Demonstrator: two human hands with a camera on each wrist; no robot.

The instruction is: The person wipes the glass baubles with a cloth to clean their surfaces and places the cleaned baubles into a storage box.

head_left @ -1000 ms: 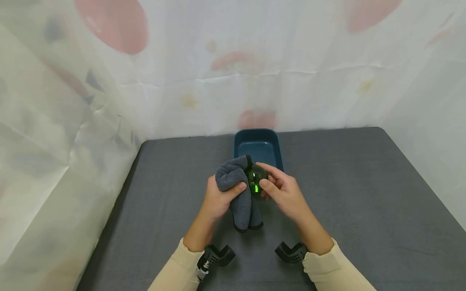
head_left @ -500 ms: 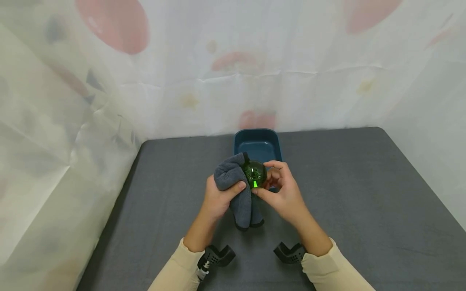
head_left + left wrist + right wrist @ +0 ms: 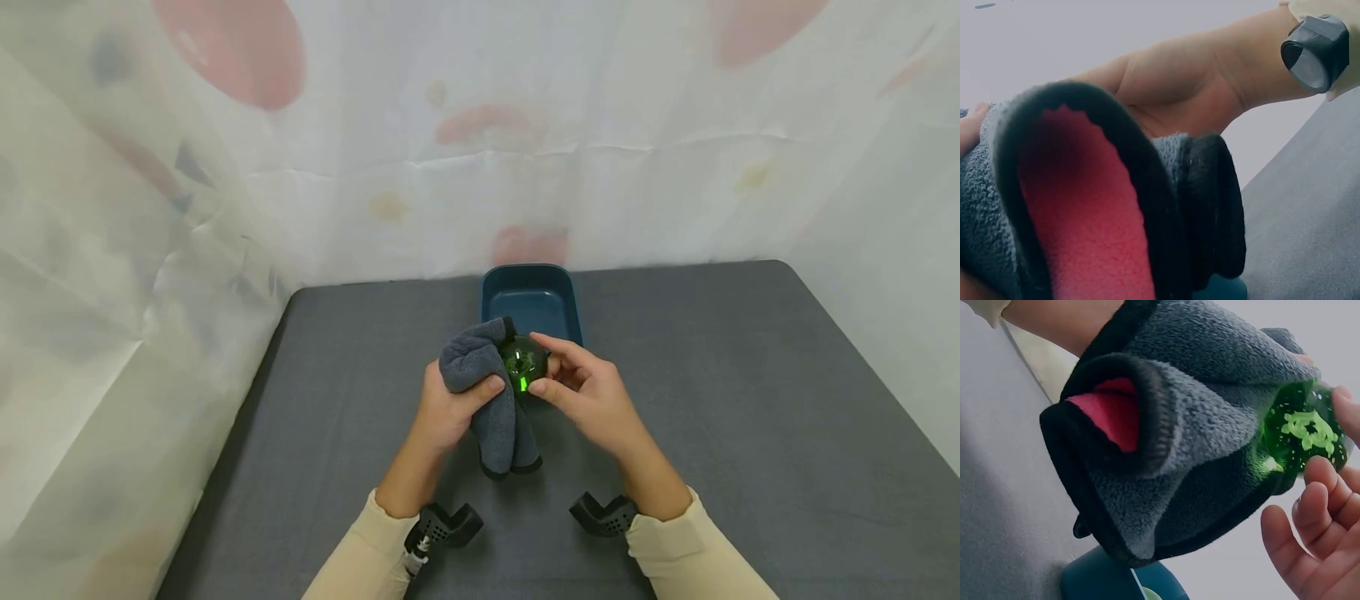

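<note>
Head view: left hand [image 3: 450, 408] is gripping a grey cloth [image 3: 487, 392] against a green glass ball [image 3: 523, 365], right hand [image 3: 588, 396] pinching it mid-tabletop; wiping seems underway, blue tray [image 3: 532, 287] waiting empty.

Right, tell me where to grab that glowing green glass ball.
Take the translucent green glass ball across its bare right half, coming from the right. The grey fleece cloth in the left hand covers its left side; the right hand already pinches it there.
</note>
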